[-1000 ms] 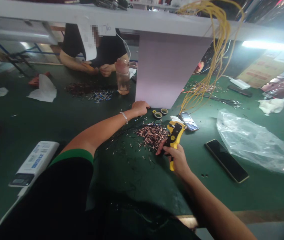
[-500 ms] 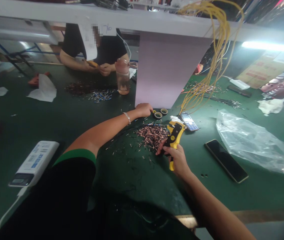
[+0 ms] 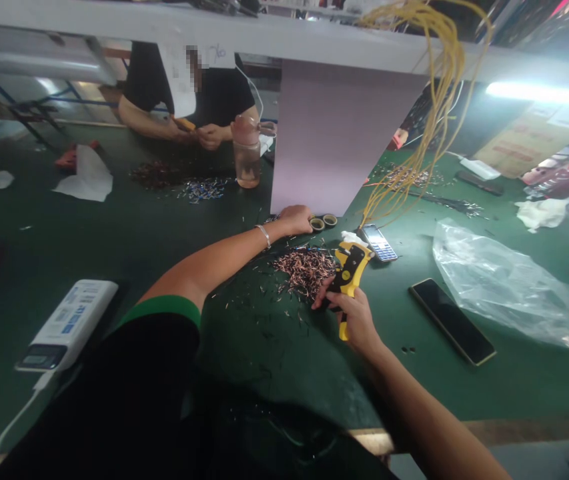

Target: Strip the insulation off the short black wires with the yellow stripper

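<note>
My right hand (image 3: 357, 313) is wrapped round the grips of a yellow and black wire stripper (image 3: 351, 270), its jaws tilted up and away from me. My left hand (image 3: 295, 220) is stretched forward to the foot of the pale panel, its fingers curled closed; whatever they grip is hidden. Right beside those fingertips lie two small tape rolls (image 3: 330, 220). Between my hands spreads a heap of short copper-coloured wire pieces (image 3: 304, 270), with loose bits scattered on the green tabletop (image 3: 254, 347).
A pale upright panel (image 3: 344, 133) rises under a shelf (image 3: 114, 33), with yellow wires (image 3: 447, 87) hanging down. To the right are a keypad phone (image 3: 380, 243), a smartphone (image 3: 451, 320) and a plastic bag (image 3: 509, 280). A power bank (image 3: 69, 323) lies left. Opposite sits a person (image 3: 224, 100) behind a bottle (image 3: 247, 157).
My left hand has shifted slightly right, closer against the tape rolls, covering the yellowish bit seen at its fingertips before. My right hand and the wire stripper have stayed put.
</note>
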Available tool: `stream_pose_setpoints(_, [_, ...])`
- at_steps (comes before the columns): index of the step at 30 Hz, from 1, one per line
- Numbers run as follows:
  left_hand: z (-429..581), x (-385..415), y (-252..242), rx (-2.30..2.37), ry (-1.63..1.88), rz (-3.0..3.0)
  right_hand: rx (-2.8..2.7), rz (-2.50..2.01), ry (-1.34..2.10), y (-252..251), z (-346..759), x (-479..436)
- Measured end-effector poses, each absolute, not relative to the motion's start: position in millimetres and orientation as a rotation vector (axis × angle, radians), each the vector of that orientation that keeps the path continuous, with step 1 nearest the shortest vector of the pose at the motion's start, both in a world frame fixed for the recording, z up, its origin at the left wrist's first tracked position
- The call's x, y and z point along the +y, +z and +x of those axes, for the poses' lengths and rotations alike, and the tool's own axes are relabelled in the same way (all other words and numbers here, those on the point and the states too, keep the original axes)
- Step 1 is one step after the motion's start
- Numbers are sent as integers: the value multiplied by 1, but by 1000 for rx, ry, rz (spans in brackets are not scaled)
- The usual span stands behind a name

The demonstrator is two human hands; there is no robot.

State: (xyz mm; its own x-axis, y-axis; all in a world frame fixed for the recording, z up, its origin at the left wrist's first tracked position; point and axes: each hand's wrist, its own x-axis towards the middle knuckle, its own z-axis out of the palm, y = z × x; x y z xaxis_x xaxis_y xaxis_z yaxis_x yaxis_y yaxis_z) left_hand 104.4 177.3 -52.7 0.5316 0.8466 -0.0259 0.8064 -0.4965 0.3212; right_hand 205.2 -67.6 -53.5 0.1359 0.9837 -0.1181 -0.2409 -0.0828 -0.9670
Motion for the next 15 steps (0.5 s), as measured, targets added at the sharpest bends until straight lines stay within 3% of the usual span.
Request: stream_pose_setpoints(15, [-13,218,-27,1611,262,2400,-871,-1178,1269,-53,204,-70])
